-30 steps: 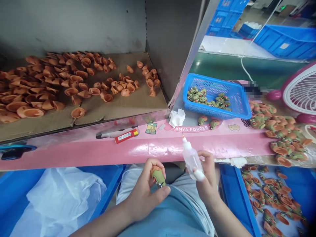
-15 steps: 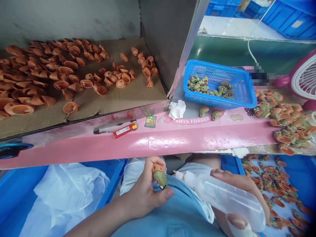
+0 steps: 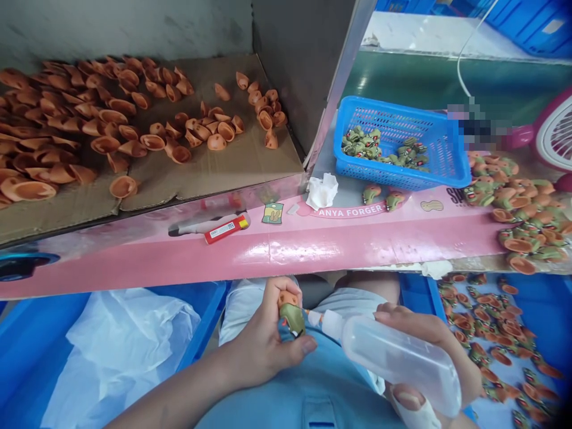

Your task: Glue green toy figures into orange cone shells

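Observation:
My left hand (image 3: 268, 342) pinches a small green and orange figurine piece (image 3: 292, 317) above my lap, between thumb and curled fingers. My right hand (image 3: 429, 339) is wrapped round a clear plastic squeeze bottle (image 3: 397, 357) with a narrow nozzle. The nozzle tip points left and reaches the right side of the figurine piece; whether it touches cannot be made out. White wrapping covers part of a right-hand digit.
Orange shell-like pieces (image 3: 120, 110) cover cardboard at left. A blue basket (image 3: 402, 179) holds green pieces. Joined pieces (image 3: 527, 208) are heaped by a pink fan (image 3: 558, 137), and more fill a lower right bin (image 3: 543, 304). A red box (image 3: 226, 229) lies on the pink table edge (image 3: 268, 259).
The squeeze bottle has moved left, bringing its nozzle from a small gap away up to the figurine piece. My left hand has kept its hold. The view has shifted slightly.

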